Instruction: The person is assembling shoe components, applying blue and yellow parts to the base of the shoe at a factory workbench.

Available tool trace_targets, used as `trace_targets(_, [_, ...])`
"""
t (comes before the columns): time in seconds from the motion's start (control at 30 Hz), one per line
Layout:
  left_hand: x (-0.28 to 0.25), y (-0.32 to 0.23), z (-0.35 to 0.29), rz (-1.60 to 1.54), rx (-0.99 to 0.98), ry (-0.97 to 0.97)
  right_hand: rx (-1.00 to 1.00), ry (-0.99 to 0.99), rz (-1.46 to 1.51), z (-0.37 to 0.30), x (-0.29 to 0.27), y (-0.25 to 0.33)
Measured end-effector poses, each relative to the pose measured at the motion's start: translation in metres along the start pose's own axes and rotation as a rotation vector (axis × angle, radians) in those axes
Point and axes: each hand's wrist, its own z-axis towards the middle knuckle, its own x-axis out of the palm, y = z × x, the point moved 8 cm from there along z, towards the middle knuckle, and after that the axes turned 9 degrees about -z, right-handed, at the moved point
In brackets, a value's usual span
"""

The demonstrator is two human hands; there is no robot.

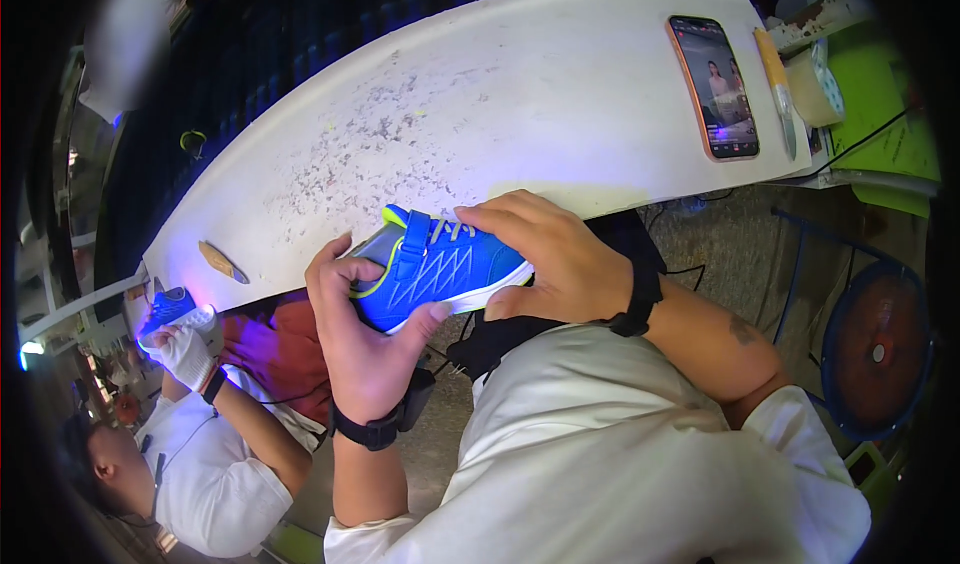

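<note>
Phone [714, 88] beside yellow-handled knife [779, 86]

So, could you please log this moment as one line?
left grip: blue shoe, heel end | right grip: same shoe, toe end | phone: on white table

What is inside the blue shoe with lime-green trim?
Grey lining shows beside a fingertip of the left hand; the toe end inside the blue shoe is covered.

Phone [716, 89] lies on table [560, 84] — knife [777, 79] just right, shoe [450, 267] left.
</note>
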Motion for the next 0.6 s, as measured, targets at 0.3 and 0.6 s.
trace_targets(0.3, [-0.007, 0.029, 0.013, -0.221, -0.144, -0.12, 0.086, -0.101, 0.079, 0.006, -0.004, -0.012])
trace_targets(0.6, [0.005, 0.052, 0.039, -1.139, -0.202, -0.108, 0.455, -0.014, 0.635, -0.007, -0.064, -0.017])
